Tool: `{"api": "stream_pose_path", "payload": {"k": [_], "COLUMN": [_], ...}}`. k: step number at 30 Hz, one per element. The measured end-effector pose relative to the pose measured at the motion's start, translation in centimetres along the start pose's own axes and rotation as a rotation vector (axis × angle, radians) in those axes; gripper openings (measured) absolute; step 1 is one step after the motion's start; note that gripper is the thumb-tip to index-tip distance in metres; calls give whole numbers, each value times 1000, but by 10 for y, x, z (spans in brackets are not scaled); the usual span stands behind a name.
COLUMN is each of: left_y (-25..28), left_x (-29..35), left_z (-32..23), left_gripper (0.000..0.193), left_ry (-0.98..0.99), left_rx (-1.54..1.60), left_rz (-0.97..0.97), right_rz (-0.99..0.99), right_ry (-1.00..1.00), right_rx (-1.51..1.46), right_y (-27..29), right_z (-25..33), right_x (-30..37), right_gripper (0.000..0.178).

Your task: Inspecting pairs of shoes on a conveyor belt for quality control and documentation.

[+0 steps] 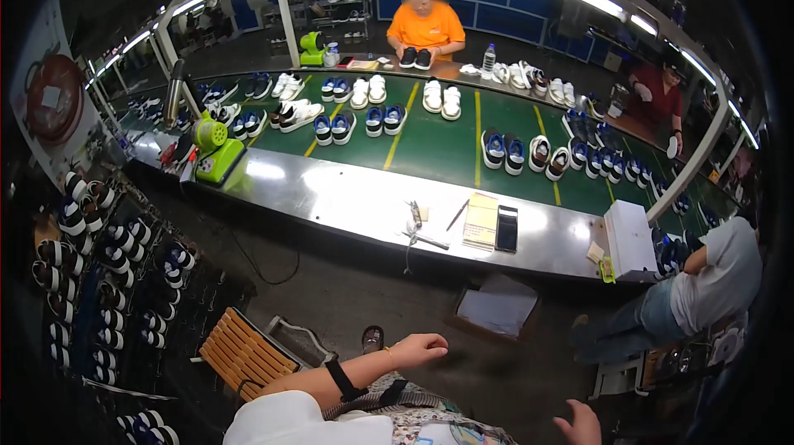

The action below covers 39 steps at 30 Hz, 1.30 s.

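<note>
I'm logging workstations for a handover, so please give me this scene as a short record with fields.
Left hand: no object visible in it, short of the metal ledge
Right hand: at the lower edge, partly cut off, thumb spread, no object visible in it
On ledge: yellow booklet, dark phone-like device beside it, white box, green machine
Beyond ledge: green belt carrying shoes, mostly in pairs
Across belt: person in orange holding dark shoes
Near person's legs: slatted wooden seat
</note>
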<state>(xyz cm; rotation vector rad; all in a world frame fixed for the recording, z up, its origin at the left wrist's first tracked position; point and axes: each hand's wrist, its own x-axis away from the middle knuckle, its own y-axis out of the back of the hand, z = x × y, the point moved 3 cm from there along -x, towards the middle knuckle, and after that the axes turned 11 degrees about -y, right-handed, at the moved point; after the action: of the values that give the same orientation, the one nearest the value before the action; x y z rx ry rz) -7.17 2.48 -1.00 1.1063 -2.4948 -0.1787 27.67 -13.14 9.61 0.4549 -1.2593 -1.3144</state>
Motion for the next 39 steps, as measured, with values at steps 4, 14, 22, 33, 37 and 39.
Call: {"api": "stream_pose_path", "payload": {"k": [4,14,22,33,37,39], "left_y": [80,270,342,418,436,446], "left_x": [27,114,119,70,65,64], "left_z": [46,121,159,168,179,184], "left_gripper": [33,29,29,31,32,33], "left_ry": [103,271,364,498,542,553], "left_rx": [109,69,192,187,169,149], "left_rz": [-207,-681,-918,-890,-874,-848], "right_rz": [179,255,117,-181,-48,47], "right_ry": [372,827,719,362,276,206], "right_rx": [-15,215,65,302,390,428], "right_y": [-52,-116,-141,-156,-172,-171], "right_z": [156,416,566,700,719,720], "right_x": [-112,-284,-444,-726,-769,-772], "right_gripper": [48,46,57,70,67,64]}}
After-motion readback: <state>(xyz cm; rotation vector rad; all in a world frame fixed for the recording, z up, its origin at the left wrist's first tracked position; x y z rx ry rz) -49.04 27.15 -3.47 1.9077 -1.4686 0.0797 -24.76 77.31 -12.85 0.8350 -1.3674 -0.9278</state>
